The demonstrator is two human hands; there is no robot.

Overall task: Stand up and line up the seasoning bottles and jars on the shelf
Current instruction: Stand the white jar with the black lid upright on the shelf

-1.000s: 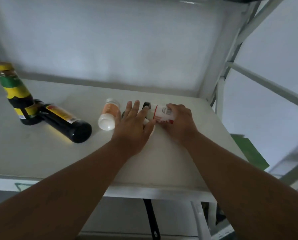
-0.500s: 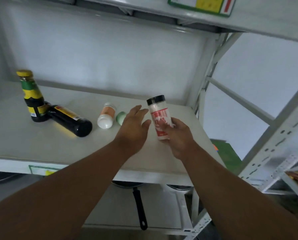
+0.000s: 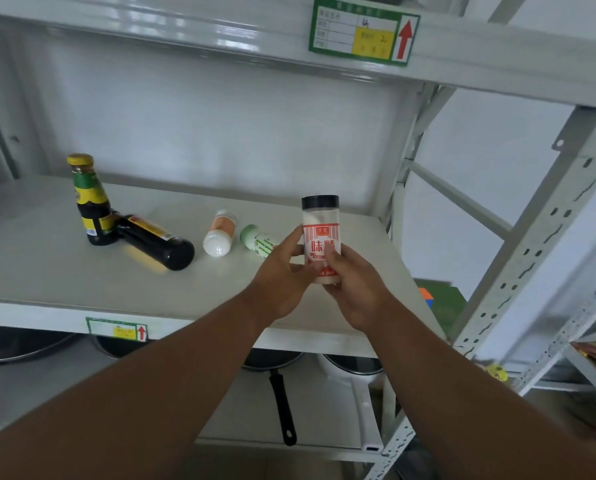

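Both hands hold one clear jar (image 3: 321, 239) with a black cap and a red label, upright above the front right part of the shelf (image 3: 47, 271): the right hand (image 3: 353, 289) has its grip clamped round the lower body, thumb across the label, while the left hand (image 3: 282, 275) pinches the jar's side with fingers and thumb. The jar is not standing on the shelf, so setting it down too close to the front edge could let it tip off onto the pans (image 3: 282, 393) below. Three containers lie on their sides: a dark bottle (image 3: 156, 242) touching the upright yellow-capped bottle (image 3: 92, 202), an orange-labelled jar (image 3: 220, 233), and a green-labelled jar (image 3: 258, 241) just beside the left hand. A careless sweep of the left forearm could roll these round jars, and righting the dark bottle could knock the upright one it leans against. The green-labelled jar's lower end is hidden behind the left hand, the held jar's base is covered by the right palm, and the small print on every label is too blurred to read.
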